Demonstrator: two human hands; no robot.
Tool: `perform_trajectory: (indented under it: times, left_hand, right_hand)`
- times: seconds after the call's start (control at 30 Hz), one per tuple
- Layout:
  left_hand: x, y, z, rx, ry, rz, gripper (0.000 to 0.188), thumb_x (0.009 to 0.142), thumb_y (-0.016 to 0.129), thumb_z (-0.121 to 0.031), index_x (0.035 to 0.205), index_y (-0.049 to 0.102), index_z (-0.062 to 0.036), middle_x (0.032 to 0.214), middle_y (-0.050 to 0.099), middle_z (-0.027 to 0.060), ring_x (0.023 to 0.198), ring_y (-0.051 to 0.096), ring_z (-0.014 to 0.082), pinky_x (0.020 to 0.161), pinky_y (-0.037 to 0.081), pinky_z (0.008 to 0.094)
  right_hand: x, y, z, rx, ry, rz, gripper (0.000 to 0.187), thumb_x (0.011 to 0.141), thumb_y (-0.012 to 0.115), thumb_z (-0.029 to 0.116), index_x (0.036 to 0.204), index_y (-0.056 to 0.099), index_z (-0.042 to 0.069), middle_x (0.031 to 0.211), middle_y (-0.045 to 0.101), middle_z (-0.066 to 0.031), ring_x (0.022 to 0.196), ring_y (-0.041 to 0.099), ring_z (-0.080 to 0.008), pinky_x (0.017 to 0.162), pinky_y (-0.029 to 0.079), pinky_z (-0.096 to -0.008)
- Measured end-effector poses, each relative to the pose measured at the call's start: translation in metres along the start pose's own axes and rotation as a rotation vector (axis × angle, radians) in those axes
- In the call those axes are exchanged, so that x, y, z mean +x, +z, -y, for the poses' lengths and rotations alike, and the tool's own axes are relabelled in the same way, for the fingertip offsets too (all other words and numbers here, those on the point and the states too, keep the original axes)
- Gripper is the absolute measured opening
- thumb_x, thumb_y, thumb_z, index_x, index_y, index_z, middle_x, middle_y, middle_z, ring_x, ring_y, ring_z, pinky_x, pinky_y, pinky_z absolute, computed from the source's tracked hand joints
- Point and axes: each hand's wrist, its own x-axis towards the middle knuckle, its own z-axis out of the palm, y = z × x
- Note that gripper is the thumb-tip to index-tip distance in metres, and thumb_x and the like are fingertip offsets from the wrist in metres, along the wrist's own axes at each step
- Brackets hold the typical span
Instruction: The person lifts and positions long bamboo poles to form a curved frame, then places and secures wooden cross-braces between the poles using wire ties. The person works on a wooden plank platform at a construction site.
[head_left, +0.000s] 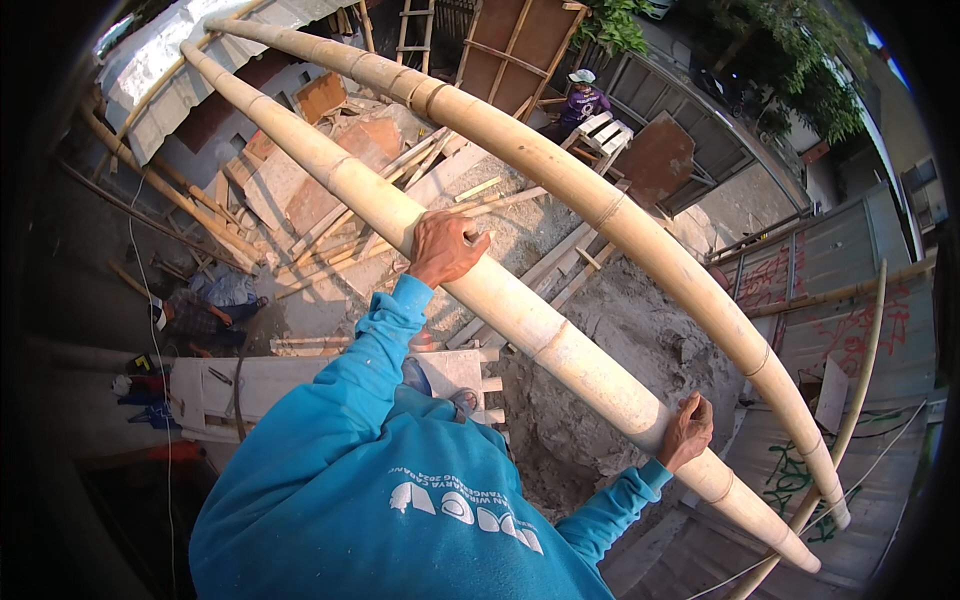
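One near bamboo pole, slanting across in front of the body from far left to near right. On top of it, around the middle, the left hand, back turned up, with fingers bent over the far side and clamped on the pole, and a small gap beside the thumb. Well apart, toward the near right end, the right hand, with fingers partly curled at the pole's far edge and touching it; tips hidden, so cannot tell whether clamped or merely resting. Left sleeve, blue, stretched forward almost straight; right sleeve angled out to the right, with the wrist against the pole. Beyond, a far bamboo pole, running roughly alongside. At near right, a thinner pole, crossing by the ends of both. Between the two large poles, grey sand. To the far left, loose boards; at the far side, a person in purple beside a pale wooden stand.
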Motion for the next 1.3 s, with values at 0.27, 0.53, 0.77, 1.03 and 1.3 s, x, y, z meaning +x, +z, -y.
perform_trajectory:
  times: [0.27, 0.53, 0.77, 1.03, 1.3]
  left_hand:
    - [0.000, 0.005, 0.003, -0.033, -0.002, -0.042, 0.043, 0.085, 0.070, -0.043, 0.063, 0.066, -0.0063, 0.071, 0.065, 0.0167, 0.076, 0.062, 0.0346, 0.086, 0.045, 0.0474]
    - [0.000, 0.006, 0.005, -0.048, 0.000, -0.037, 0.042, 0.084, 0.071, -0.042, 0.063, 0.067, -0.0061, 0.070, 0.065, 0.0171, 0.076, 0.063, 0.0345, 0.085, 0.045, 0.0481]
    - [0.000, 0.001, 0.000, 0.009, -0.015, 0.010, 0.037, 0.082, 0.071, -0.041, 0.080, 0.075, -0.0038, 0.077, 0.068, 0.0183, 0.080, 0.065, 0.0353, 0.081, 0.048, 0.0466]
    - [0.001, -0.007, -0.006, 0.012, -0.072, 0.077, 0.038, 0.082, 0.069, -0.042, 0.087, 0.077, -0.0045, 0.085, 0.071, 0.0192, 0.087, 0.067, 0.0371, 0.087, 0.048, 0.0459]
    - [0.000, 0.002, 0.002, -0.023, -0.018, -0.006, 0.033, 0.081, 0.071, -0.039, 0.074, 0.073, -0.0068, 0.079, 0.069, 0.0167, 0.082, 0.065, 0.0368, 0.083, 0.048, 0.0475]
  right_hand:
    - [0.001, 0.001, 0.000, 0.007, 0.008, -0.005, 0.038, 0.099, 0.057, 0.039, 0.100, 0.071, 0.004, 0.085, 0.073, -0.0104, 0.079, 0.070, -0.0241, 0.074, 0.051, -0.0371]
    - [0.001, 0.001, -0.001, 0.024, -0.001, -0.010, 0.038, 0.099, 0.057, 0.039, 0.100, 0.071, 0.003, 0.086, 0.074, -0.0105, 0.080, 0.070, -0.0247, 0.074, 0.051, -0.0371]
    - [0.001, -0.002, 0.002, -0.004, -0.004, 0.000, 0.039, 0.099, 0.057, 0.039, 0.099, 0.071, 0.003, 0.086, 0.074, -0.0111, 0.081, 0.071, -0.0262, 0.074, 0.051, -0.0380]
    - [0.002, 0.001, -0.002, -0.011, -0.009, -0.003, 0.040, 0.099, 0.055, 0.041, 0.100, 0.072, 0.005, 0.085, 0.074, -0.0092, 0.080, 0.070, -0.0266, 0.073, 0.050, -0.0394]
    - [0.003, 0.000, -0.002, -0.058, -0.007, 0.021, 0.041, 0.098, 0.055, 0.044, 0.101, 0.072, 0.007, 0.086, 0.074, -0.0080, 0.082, 0.070, -0.0261, 0.074, 0.050, -0.0390]
